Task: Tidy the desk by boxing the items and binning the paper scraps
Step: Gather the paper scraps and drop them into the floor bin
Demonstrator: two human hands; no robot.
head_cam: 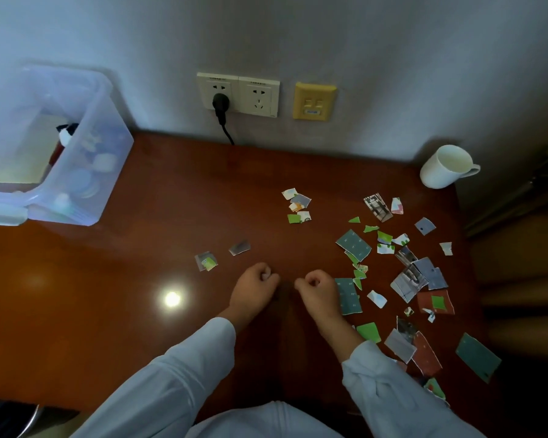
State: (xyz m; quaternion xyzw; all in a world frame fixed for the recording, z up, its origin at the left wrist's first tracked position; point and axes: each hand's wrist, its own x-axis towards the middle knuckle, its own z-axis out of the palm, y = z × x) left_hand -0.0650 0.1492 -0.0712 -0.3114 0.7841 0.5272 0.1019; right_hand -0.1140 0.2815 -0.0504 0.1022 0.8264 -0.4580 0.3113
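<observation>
Left hand point(255, 287) and right hand point(317, 290) rest on the wooden desk point(140, 279), both fists closed, nothing visibly held. Torn paper scraps point(355, 245) lie scattered to their right.

From the box point(102, 172) at the far left across to the middle I see mostly bare desk point(171, 200), so a hand can pass freely there. The right half is littered with scraps point(355, 245), from the near edge up towards the mug point(446, 167) in the far right corner, and any reach there crosses paper. A cable point(227, 132) drops behind the far edge. My left hand point(253, 289) and right hand point(318, 292) sit mid-desk, a narrow gap between them.
</observation>
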